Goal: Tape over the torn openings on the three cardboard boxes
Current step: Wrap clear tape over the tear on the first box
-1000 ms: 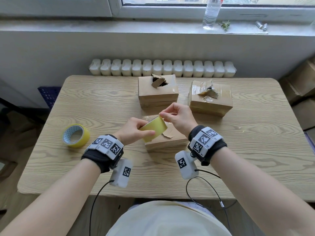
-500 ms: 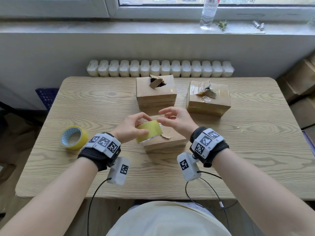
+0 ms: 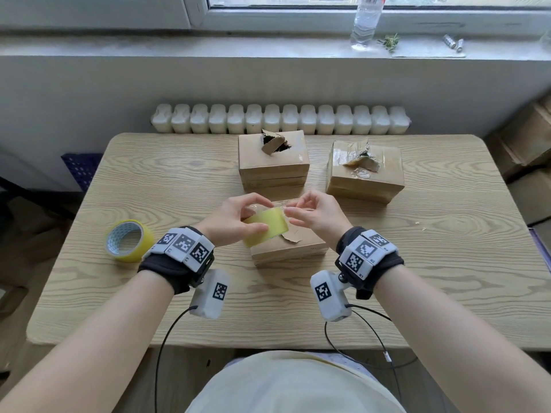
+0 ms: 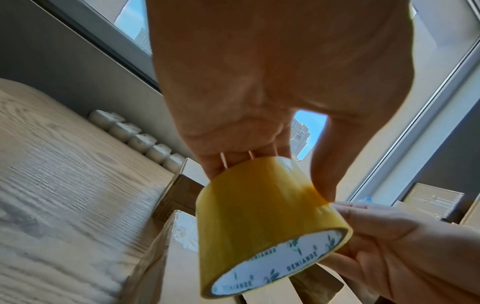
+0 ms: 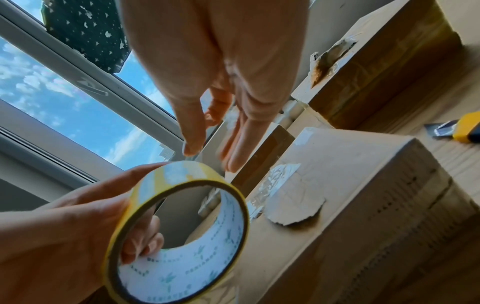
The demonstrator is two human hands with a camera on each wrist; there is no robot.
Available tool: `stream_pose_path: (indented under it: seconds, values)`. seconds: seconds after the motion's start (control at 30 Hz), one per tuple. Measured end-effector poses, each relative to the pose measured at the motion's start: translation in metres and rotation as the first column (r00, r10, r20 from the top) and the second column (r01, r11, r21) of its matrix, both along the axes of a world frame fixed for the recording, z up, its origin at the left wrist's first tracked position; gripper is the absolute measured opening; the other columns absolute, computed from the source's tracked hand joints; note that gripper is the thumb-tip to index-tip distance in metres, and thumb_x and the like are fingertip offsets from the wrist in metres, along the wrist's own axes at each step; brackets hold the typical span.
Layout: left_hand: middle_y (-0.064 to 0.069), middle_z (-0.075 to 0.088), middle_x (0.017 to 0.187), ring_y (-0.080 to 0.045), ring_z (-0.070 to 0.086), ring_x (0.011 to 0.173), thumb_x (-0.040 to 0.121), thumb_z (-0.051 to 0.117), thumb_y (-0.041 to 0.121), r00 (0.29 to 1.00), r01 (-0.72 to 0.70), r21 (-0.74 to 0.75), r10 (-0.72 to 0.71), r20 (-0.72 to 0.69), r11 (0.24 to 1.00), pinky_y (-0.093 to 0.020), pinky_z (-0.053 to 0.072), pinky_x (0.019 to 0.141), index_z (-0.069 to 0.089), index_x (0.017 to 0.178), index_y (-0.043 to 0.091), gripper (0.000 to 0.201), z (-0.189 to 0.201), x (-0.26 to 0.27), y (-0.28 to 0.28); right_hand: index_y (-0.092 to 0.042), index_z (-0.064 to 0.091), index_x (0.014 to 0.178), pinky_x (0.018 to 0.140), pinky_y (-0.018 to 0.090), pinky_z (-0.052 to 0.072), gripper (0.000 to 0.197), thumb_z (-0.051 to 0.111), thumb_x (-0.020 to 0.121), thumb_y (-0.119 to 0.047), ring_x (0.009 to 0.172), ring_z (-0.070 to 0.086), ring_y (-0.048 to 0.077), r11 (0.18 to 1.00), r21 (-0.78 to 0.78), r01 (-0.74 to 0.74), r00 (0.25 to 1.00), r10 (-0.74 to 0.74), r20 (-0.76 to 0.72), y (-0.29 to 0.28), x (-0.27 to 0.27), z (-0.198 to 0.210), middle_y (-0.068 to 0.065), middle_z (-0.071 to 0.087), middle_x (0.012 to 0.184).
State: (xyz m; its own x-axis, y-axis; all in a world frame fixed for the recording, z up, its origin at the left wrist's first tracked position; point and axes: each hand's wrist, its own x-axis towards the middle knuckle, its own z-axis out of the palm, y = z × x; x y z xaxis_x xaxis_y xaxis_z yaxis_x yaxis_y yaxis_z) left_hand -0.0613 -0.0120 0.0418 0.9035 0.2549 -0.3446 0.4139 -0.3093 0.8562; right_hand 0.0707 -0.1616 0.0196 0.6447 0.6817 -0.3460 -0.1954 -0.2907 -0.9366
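Observation:
Three cardboard boxes stand on the wooden table (image 3: 447,263). The near box (image 3: 286,248) has a torn flap (image 3: 293,237) on top, which also shows as the torn flap (image 5: 293,207). The back middle box (image 3: 272,165) and the back right box (image 3: 365,177) each have a ragged hole on top. My left hand (image 3: 235,222) grips a yellow tape roll (image 3: 267,228) just above the near box, thumb on the outside of the tape roll (image 4: 259,216). My right hand (image 3: 313,214) pinches at the tape roll (image 5: 182,236) on its upper rim, where the tape's loose end lies.
A second yellow tape roll (image 3: 129,239) lies at the table's left. A yellow utility knife (image 5: 465,131) lies on the table beyond the near box. Behind the table are a white radiator (image 3: 280,119) and a sill with a water bottle (image 3: 365,22). More cartons (image 3: 530,156) stand at the right.
The roll has turned in my left hand and sits a little lower. My right hand's fingers have shifted from the roll's top to its right rim and spread out more.

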Motion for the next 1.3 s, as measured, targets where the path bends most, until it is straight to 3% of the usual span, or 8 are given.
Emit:
stream_pose_path:
  seconds: [0.27, 0.43, 0.53, 0.7, 0.83, 0.93, 1.17, 1.3]
  values:
    - [-0.018, 0.068, 0.084, -0.015, 0.057, 0.068, 0.084, 0.068, 0.017, 1.000, 0.006, 0.073, -0.008, 0.022, 0.997, -0.023, 0.048, 0.060, 0.059, 0.111, 0.028, 0.031, 0.003, 0.007, 0.000, -0.005, 0.047, 0.076, 0.072, 0.038, 0.060, 0.023, 0.067, 0.082, 0.005, 0.075, 0.069, 0.030, 0.997, 0.055, 0.045, 0.999, -0.044, -0.016, -0.004, 0.004, 0.006, 0.024, 0.065, 0.081]
    - [-0.013, 0.069, 0.091, -0.019, 0.062, 0.077, 0.085, 0.067, 0.018, 1.000, 0.024, 0.087, -0.025, 0.013, 0.996, -0.028, 0.053, 0.066, 0.059, 0.112, 0.033, 0.032, 0.002, 0.007, 0.002, -0.008, 0.045, 0.079, 0.078, 0.044, 0.058, 0.025, 0.068, 0.082, 0.003, 0.080, 0.067, 0.028, 1.000, 0.032, 0.001, 1.000, -0.001, -0.021, -0.005, 0.003, 0.008, 0.016, 0.063, 0.081]
    - [-0.009, 0.071, 0.092, -0.019, 0.064, 0.083, 0.084, 0.068, 0.018, 0.999, 0.022, 0.049, -0.024, 0.038, 0.999, -0.033, 0.054, 0.072, 0.060, 0.115, 0.031, 0.034, 0.001, 0.005, 0.000, -0.014, 0.044, 0.079, 0.075, 0.037, 0.058, 0.036, 0.078, 0.073, -0.003, 0.081, 0.065, 0.020, 0.999, -0.044, -0.018, 0.988, 0.025, 0.153, -0.003, 0.001, 0.009, 0.009, 0.064, 0.080]
    - [-0.009, 0.068, 0.093, -0.019, 0.062, 0.083, 0.084, 0.068, 0.020, 0.999, 0.033, 0.106, -0.035, 0.017, 0.994, -0.029, 0.053, 0.065, 0.060, 0.117, 0.029, 0.035, 0.000, 0.006, 0.002, -0.009, 0.045, 0.079, 0.068, 0.038, 0.060, 0.037, 0.078, 0.070, 0.005, 0.071, 0.067, 0.020, 1.000, -0.005, 0.006, 0.992, -0.005, 0.123, -0.003, 0.000, 0.012, 0.015, 0.063, 0.079]
    - [0.000, 0.063, 0.096, -0.016, 0.059, 0.091, 0.083, 0.068, 0.034, 0.999, 0.005, 0.318, 0.009, -0.041, 0.948, -0.029, 0.049, 0.076, 0.065, 0.101, 0.034, 0.018, -0.008, 0.005, 0.006, -0.008, 0.046, 0.082, 0.065, 0.038, 0.060, 0.037, 0.077, 0.070, 0.008, 0.069, 0.068, 0.021, 0.999, 0.018, -0.028, 0.995, 0.026, 0.096, -0.004, 0.003, 0.020, 0.014, 0.063, 0.077]
    - [-0.001, 0.064, 0.090, -0.017, 0.060, 0.083, 0.079, 0.070, 0.037, 0.998, -0.021, 0.214, 0.032, -0.051, 0.977, -0.032, 0.052, 0.067, 0.063, 0.083, 0.043, 0.010, -0.007, 0.003, 0.008, -0.007, 0.047, 0.088, 0.069, 0.043, 0.060, 0.035, 0.074, 0.073, 0.010, 0.070, 0.068, 0.025, 0.999, 0.030, -0.017, 0.999, 0.016, 0.031, -0.006, 0.007, 0.023, 0.012, 0.062, 0.076]
    - [0.001, 0.062, 0.076, -0.007, 0.054, 0.065, 0.070, 0.056, 0.035, 0.981, 0.124, 0.059, -0.114, -0.154, 0.990, -0.016, 0.041, 0.058, 0.059, 0.101, 0.042, 0.032, -0.001, -0.010, 0.011, -0.008, 0.046, 0.084, 0.071, 0.046, 0.059, 0.036, 0.074, 0.071, 0.011, 0.070, 0.067, 0.027, 1.000, -0.008, 0.028, 0.997, -0.028, -0.065, -0.009, 0.013, 0.017, 0.018, 0.057, 0.078]
    - [-0.002, 0.065, 0.087, -0.015, 0.061, 0.079, 0.087, 0.064, 0.030, 0.980, 0.079, 0.231, -0.033, -0.195, 0.970, -0.021, 0.043, 0.068, 0.063, 0.110, 0.027, 0.023, -0.011, -0.010, 0.017, -0.008, 0.045, 0.082, 0.068, 0.043, 0.060, 0.035, 0.072, 0.073, 0.012, 0.065, 0.068, 0.027, 0.999, -0.011, 0.053, 0.993, -0.054, -0.105, -0.019, 0.011, 0.008, 0.014, 0.056, 0.071]
